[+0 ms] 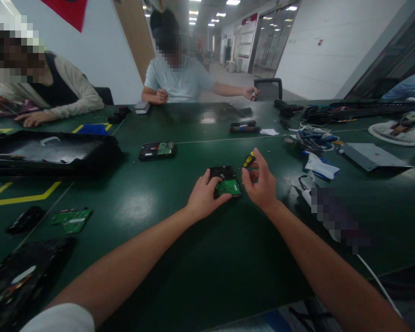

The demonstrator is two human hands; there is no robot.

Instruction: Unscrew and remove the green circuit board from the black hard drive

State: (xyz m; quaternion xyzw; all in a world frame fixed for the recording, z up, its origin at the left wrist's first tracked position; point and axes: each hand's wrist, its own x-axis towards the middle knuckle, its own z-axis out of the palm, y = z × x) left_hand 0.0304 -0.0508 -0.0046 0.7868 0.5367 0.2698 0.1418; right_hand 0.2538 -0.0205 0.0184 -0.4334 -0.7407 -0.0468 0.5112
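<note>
A black hard drive (222,173) with a green circuit board (229,187) lies on the dark green table (180,258). My left hand (206,193) rests on its left side and near edge, thumb along the board's near side, fingers on the drive. Just right of the drive, my right hand (262,181) is raised with its fingers curled round a short yellow and black screwdriver (249,160). The tool's tip is too small to make out. Farther left on the table sits a second drive (157,151) with a green board.
At left are a black casing (48,154), a loose green board (72,219) and a black part (27,220). At right lie cables (314,138), a metal box (375,157) and a white fan grille (396,133). Two people sit across the table; another person's sleeve shows at far right.
</note>
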